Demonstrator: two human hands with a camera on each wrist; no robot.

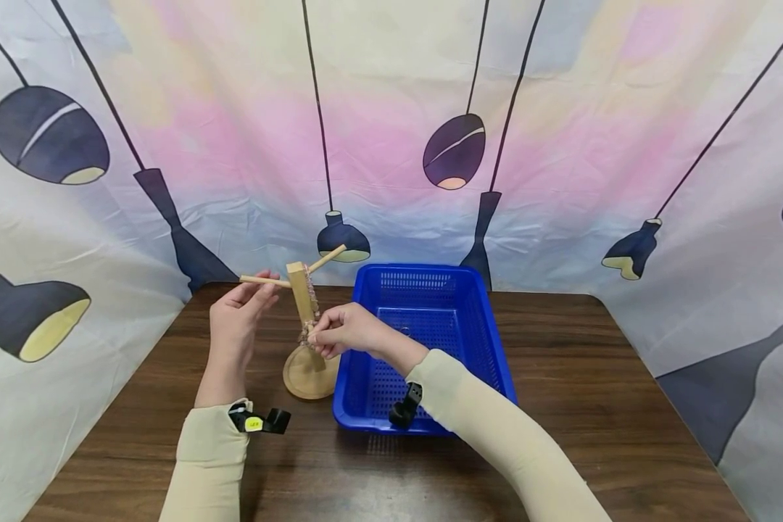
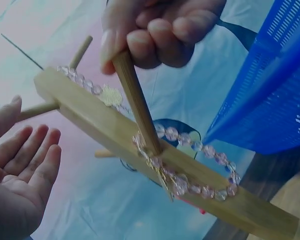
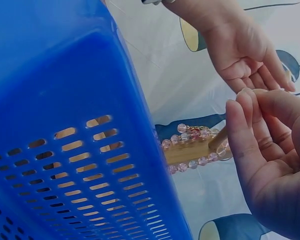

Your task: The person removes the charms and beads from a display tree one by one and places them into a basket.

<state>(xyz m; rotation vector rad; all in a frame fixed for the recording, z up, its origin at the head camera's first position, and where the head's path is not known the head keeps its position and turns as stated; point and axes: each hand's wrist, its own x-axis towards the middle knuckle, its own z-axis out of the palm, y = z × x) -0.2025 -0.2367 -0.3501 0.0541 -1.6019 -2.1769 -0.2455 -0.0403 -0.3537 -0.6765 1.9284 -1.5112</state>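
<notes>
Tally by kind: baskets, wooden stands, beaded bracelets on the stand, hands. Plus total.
Blue basket: 1
Wooden stand: 1
Beaded bracelets: at least 2, one high and one low; part of the stand's far side is hidden
Hands: 2, left hand and right hand
Total: at least 6

The right hand (image 2: 162,30) grips a peg (image 2: 136,100) encircled by a beaded bracelet (image 2: 207,192).
</notes>
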